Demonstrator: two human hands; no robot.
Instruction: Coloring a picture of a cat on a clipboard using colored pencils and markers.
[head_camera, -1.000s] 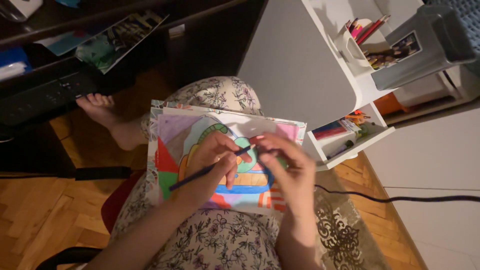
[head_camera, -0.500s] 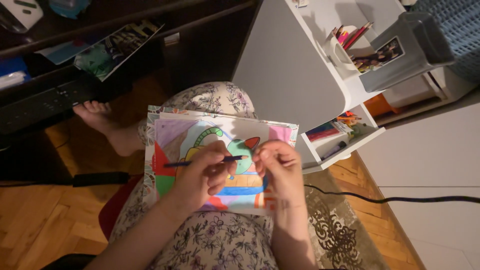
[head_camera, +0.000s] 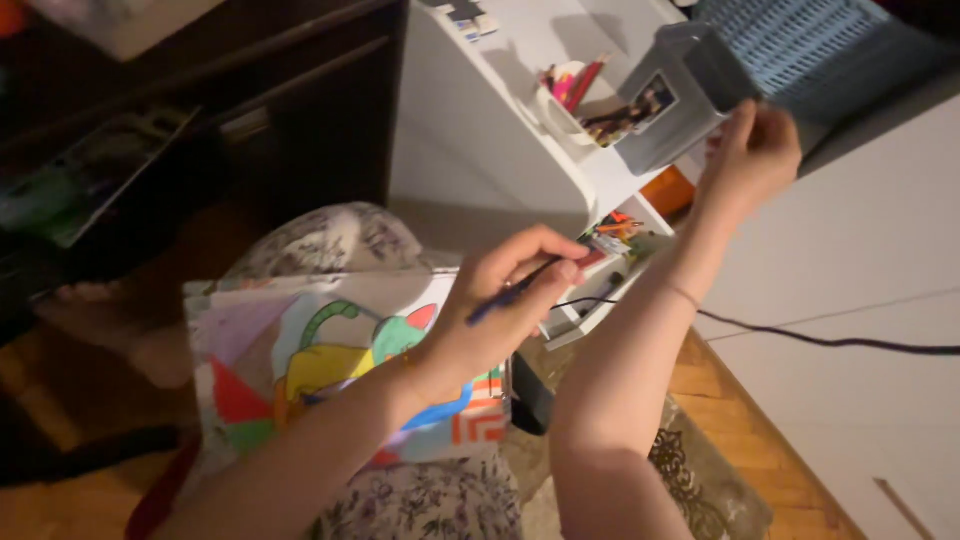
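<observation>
Left hand (head_camera: 500, 300) pinches a slim dark-blue colouring pencil (head_camera: 510, 293) above the lap-held, brightly coloured drawing sheet (head_camera: 330, 370). Right hand (head_camera: 750, 155) touches the grey plastic organiser box (head_camera: 670, 95); its grip looks closed, though blurred. Advisable: steady the box and keep the pencil tip off the paper.

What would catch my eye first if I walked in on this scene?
Probably the brightly coloured drawing lying on the person's lap, low and left of centre. Just above it, the left hand holds a dark blue pencil. At upper right, the right hand reaches up to the grey container on the white shelf unit, beside a cup of coloured pencils.
</observation>
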